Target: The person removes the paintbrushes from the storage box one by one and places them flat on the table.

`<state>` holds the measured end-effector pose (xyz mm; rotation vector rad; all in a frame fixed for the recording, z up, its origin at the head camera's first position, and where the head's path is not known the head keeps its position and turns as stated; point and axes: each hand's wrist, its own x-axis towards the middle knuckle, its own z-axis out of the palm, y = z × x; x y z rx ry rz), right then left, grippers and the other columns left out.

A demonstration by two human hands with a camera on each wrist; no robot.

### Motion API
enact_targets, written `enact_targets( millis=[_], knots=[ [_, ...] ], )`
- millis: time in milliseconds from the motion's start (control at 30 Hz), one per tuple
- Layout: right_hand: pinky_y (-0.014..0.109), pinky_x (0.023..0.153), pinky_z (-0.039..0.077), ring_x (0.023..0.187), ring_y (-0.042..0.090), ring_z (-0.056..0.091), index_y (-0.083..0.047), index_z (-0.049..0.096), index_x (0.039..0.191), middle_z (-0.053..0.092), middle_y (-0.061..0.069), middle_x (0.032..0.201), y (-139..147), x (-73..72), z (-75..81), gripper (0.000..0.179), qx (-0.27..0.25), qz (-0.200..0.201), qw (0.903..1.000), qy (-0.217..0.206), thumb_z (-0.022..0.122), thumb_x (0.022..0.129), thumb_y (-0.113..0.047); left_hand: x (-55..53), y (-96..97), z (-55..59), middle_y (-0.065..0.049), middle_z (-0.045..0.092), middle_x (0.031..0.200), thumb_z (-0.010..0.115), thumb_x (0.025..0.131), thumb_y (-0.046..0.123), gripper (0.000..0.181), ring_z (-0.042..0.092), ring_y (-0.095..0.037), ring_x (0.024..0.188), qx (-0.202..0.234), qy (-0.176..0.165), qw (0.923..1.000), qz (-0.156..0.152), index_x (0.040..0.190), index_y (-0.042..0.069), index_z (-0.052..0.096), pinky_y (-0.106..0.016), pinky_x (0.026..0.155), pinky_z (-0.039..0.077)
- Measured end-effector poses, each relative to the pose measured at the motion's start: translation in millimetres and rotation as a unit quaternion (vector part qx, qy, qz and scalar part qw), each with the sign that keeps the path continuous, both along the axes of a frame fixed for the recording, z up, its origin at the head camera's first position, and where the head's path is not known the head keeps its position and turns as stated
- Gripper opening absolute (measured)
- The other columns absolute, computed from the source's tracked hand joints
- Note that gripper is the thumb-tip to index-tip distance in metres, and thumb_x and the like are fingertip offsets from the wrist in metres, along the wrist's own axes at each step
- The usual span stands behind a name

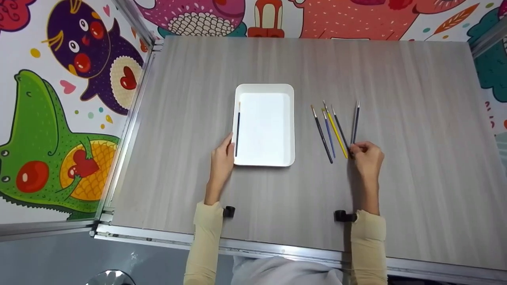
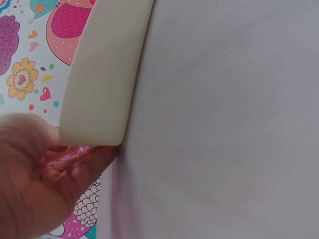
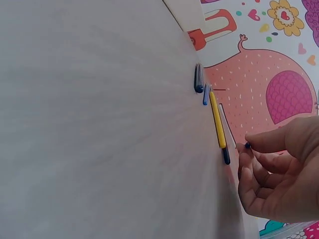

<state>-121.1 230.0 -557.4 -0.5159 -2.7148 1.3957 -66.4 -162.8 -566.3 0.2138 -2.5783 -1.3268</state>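
Observation:
A white rectangular tray (image 1: 263, 161) lies on the table, with one dark paintbrush (image 1: 238, 132) along its left inner side. My left hand (image 1: 222, 158) holds the tray by its lower left edge; in the left wrist view the fingers (image 2: 94, 167) reach around the tray's corner. To the right of the tray, my right hand (image 1: 368, 158) pinches a dark paintbrush (image 1: 356, 120) near its handle end, its tip pointing away from me. Just left of that hand lie a black paintbrush (image 1: 323, 136), a blue paintbrush (image 1: 329, 134), a yellow paintbrush (image 1: 336, 132) and another dark paintbrush (image 1: 340, 126).
The wood-grain table (image 1: 190, 99) has a metal rail (image 1: 277, 249) along its front edge. Printed cartoon panels (image 1: 91, 59) stand at the left and back. Black wrist mounts (image 1: 345, 216) sit beside both sleeves.

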Motion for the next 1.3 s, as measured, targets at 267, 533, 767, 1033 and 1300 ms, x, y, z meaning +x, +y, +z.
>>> enact_targets(
  millis=[267,533,767,1033,1300],
  knots=[
    [0.017,0.054,0.043,0.063,0.011,0.054,0.005,0.069,0.093,0.061,0.010,0.078,1.4,-0.2,-0.7,0.017,0.005,-0.010,0.9999,-0.008,0.066,0.089,-0.012,0.2,-0.6,-0.5,-0.019,0.064,0.085,0.051,0.099,0.008,0.038,0.039,-0.014,0.057,0.005,-0.005,1.0000,-0.003,0.136,0.002,0.052,-0.031,0.058,0.039],
    [0.016,0.052,0.041,0.057,0.005,0.050,0.006,0.069,0.090,0.062,0.009,0.074,5.0,-1.3,-0.6,0.017,0.029,-0.008,0.9995,-0.004,0.071,0.085,-0.010,0.1,-1.0,0.7,-0.013,0.059,0.074,0.050,0.099,0.008,0.038,0.037,-0.012,0.054,0.010,-0.015,0.9998,-0.003,0.137,0.002,0.051,-0.028,0.053,0.036],
    [0.019,0.053,0.040,0.060,0.012,0.051,0.005,0.070,0.089,0.061,0.009,0.075,6.3,-1.1,-0.1,0.018,0.044,0.004,0.9989,-0.018,0.069,0.087,-0.013,0.0,-0.9,-0.2,-0.022,0.066,0.101,0.050,0.099,0.008,0.038,0.043,-0.015,0.058,0.008,-0.013,0.9999,-0.003,0.137,0.001,0.051,-0.032,0.059,0.042],
    [0.020,0.053,0.040,0.062,0.014,0.051,0.004,0.069,0.088,0.060,0.009,0.075,7.0,-1.6,-0.7,0.020,0.044,0.002,0.9987,-0.027,0.068,0.088,-0.015,0.6,-0.7,0.1,-0.022,0.064,0.113,0.050,0.099,0.008,0.038,0.046,-0.017,0.061,0.008,-0.011,0.9999,-0.001,0.137,0.003,0.052,-0.034,0.064,0.045],
    [0.020,0.052,0.040,0.056,0.010,0.051,0.004,0.070,0.087,0.061,0.005,0.071,7.7,-2.6,-1.6,0.020,0.045,0.006,0.9987,-0.023,0.069,0.087,-0.016,1.7,-0.7,1.0,-0.021,0.066,0.098,0.051,0.099,0.009,0.038,0.043,-0.015,0.058,0.009,-0.005,0.9999,-0.004,0.137,0.002,0.051,-0.032,0.060,0.042]
  ],
)
